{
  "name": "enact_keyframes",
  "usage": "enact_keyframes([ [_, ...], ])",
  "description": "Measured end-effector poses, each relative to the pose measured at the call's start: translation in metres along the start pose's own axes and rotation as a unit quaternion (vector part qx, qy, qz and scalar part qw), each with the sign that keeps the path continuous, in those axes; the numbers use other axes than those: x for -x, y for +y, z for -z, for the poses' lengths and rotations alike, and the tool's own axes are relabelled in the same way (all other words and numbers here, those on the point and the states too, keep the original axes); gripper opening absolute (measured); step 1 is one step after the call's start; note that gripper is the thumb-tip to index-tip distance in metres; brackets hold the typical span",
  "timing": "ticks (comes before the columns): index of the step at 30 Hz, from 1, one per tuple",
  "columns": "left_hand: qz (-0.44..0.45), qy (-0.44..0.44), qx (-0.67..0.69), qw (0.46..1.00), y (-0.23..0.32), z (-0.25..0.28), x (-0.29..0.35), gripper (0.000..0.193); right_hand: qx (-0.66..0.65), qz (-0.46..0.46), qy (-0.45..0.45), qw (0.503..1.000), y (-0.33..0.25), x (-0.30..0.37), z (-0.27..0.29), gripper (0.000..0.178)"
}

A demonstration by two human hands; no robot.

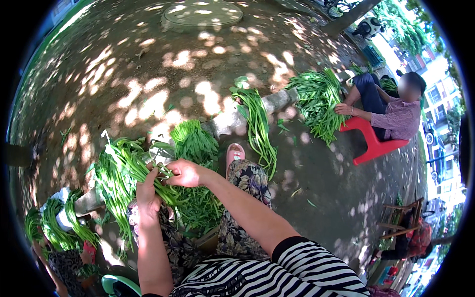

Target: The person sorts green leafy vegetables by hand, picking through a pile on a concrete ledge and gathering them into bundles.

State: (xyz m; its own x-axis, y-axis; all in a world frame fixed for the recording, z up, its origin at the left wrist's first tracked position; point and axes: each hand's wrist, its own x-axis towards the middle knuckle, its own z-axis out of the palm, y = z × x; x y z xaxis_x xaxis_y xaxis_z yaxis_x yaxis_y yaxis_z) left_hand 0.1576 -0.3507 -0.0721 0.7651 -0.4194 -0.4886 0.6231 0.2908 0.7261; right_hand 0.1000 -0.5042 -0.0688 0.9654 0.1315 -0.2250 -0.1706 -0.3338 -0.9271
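Between my knees I hold a bunch of long-stemmed leafy greens (131, 156), its stems pointing up and to the left. My left hand (148, 194) is closed around the bunch from below. My right hand (185, 173) pinches at the stems just beside the left fingertips; exactly what lies in the pinch is hidden. More bright green stems (110, 185) hang to the left of my left hand. Under my forearm, loose dark leaves (198, 210) lie heaped between my legs, and a bundle with cut ends (194, 141) stands just beyond.
A stone curb (274, 102) runs across, with another bunch of greens (259, 128) lying over it. On the right a person sits on a red plastic stool (368, 141) by a big pile of greens (319, 101). Lower left, another person's greens (54, 220) lie near a green chair (118, 283).
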Motion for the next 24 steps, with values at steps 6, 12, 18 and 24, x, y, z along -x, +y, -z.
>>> enact_keyframes([
  [6,0.042,-0.005,-0.027,0.999,0.001,-0.004,0.003,0.026,-0.042,-0.05,0.053,0.996,0.013,0.007,0.02,0.018],
  [12,0.046,-0.028,-0.058,0.997,0.008,0.0,0.007,0.028,-0.277,-0.104,0.128,0.947,-0.004,0.019,0.043,0.019],
  [18,0.036,-0.009,-0.045,0.998,0.014,0.0,0.01,0.024,0.007,0.025,0.064,0.998,0.009,0.024,0.036,0.028],
  [24,0.042,0.015,0.011,0.999,0.012,0.017,0.001,0.022,-0.075,-0.129,0.16,0.976,0.025,0.019,0.049,0.022],
])
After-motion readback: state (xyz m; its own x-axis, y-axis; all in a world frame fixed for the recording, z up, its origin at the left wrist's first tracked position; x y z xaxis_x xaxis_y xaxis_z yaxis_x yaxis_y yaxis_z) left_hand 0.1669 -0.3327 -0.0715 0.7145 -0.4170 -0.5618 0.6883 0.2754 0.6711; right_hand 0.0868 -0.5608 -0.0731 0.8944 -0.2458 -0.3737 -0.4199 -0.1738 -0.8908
